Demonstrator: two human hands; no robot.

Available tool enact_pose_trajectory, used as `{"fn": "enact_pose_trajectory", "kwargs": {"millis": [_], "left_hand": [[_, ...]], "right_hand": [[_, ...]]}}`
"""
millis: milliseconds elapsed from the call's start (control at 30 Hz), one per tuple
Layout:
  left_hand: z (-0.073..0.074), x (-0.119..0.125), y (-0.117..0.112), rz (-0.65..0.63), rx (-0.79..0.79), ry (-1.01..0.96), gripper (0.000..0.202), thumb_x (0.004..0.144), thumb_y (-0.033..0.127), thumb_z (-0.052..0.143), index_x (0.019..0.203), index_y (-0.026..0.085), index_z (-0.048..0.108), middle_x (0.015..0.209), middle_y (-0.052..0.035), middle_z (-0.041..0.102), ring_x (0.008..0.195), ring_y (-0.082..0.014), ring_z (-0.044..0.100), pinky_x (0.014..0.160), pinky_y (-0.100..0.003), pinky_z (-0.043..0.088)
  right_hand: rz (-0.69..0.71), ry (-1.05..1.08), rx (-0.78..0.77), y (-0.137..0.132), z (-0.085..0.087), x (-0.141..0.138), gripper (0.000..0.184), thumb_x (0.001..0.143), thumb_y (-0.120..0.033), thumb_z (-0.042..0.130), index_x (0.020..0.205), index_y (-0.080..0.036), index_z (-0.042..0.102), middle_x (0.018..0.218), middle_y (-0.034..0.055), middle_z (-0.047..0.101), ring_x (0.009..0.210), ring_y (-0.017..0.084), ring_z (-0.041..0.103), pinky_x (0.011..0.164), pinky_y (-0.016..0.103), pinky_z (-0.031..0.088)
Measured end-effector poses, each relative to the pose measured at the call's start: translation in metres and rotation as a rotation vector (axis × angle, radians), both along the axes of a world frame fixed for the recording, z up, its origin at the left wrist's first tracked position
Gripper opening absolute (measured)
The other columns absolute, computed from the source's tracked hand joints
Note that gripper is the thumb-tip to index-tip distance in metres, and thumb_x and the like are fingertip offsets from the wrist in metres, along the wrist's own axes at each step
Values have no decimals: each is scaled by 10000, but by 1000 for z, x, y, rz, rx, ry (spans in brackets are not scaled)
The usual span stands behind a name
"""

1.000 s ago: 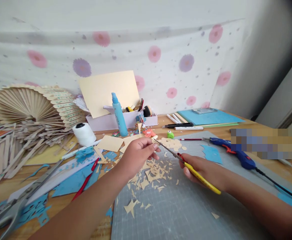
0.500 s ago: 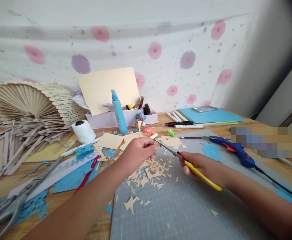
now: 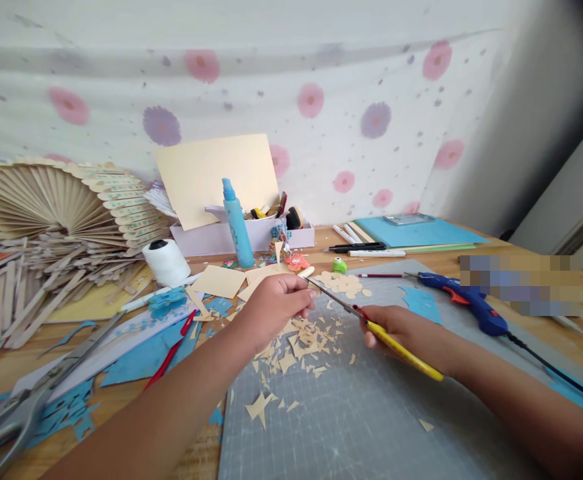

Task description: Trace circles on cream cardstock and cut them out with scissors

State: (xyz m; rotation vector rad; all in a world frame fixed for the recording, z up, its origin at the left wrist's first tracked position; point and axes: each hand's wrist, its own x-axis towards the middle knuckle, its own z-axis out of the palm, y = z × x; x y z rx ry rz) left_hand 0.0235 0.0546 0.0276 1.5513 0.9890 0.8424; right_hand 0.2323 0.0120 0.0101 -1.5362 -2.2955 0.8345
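My right hand (image 3: pixel 396 333) is closed around yellow-handled scissors (image 3: pixel 404 353), whose narrow blades point up and left. The blade tips reach the fingertips of my left hand (image 3: pixel 286 300). Those fingers are pinched together on a small piece of cream paper, mostly hidden by the fingers. Below both hands, many cream paper scraps (image 3: pixel 306 343) lie scattered on the grey cutting mat (image 3: pixel 351 413). Small cream paper discs (image 3: pixel 344 283) are heaped just beyond the blades. A bright green small object (image 3: pixel 340 265) sits behind the discs.
A blue glue gun (image 3: pixel 464 300) lies at right with its cord trailing. Large metal shears (image 3: pixel 36 400) rest at left beside blue paper scraps (image 3: pixel 68 410). Behind stand a blue bottle (image 3: pixel 238 230), a white thread spool (image 3: pixel 166 263) and a box (image 3: pixel 201 240). Craft-stick fans (image 3: pixel 66 200) fill the far left.
Both hands keep almost the same place, with the scissors still at the left fingertips. The view has shifted very slightly; nothing else has visibly moved.
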Motion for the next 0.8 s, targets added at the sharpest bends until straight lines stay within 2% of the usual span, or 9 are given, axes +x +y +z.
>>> {"fn": "enact_pose_trajectory", "kwargs": {"millis": [167,300,567,667,800], "left_hand": [[1,0,0,9,28,-29,155,691,261,577,609,141,523,512,54,482,488,-56,429,517,-195,339],[1,-2,0,26,10,-26,201,704,297,574,613,154,467,496,61,477,498,-58,464,516,-190,341],[-1,-7,4,-8,-68,-73,239,687,270,619,658,165,407,595,46,564,633,-112,625,525,-177,388],[-2,-7,5,-20,-77,-91,223,690,262,621,669,163,422,626,29,604,620,-114,628,545,-195,420],[-3,-6,5,-8,-62,-115,158,683,230,619,685,153,481,574,43,588,533,-78,585,550,-204,444]], "right_hand": [[-72,-39,17,1,-1,-2,213,761,-388,465,661,-211,529,651,11,566,616,172,505,537,242,348],[-81,-30,39,3,-4,1,156,754,-327,467,662,-217,525,660,7,572,622,171,511,539,243,356],[84,-61,51,-4,-1,7,113,791,-328,407,767,-230,457,727,25,553,645,176,513,591,282,413],[116,-42,55,-7,2,6,113,814,-327,382,793,-233,442,735,24,535,655,164,507,605,272,420],[129,-38,69,-8,3,4,111,830,-299,347,793,-223,420,724,23,511,640,147,482,596,257,419]]}}
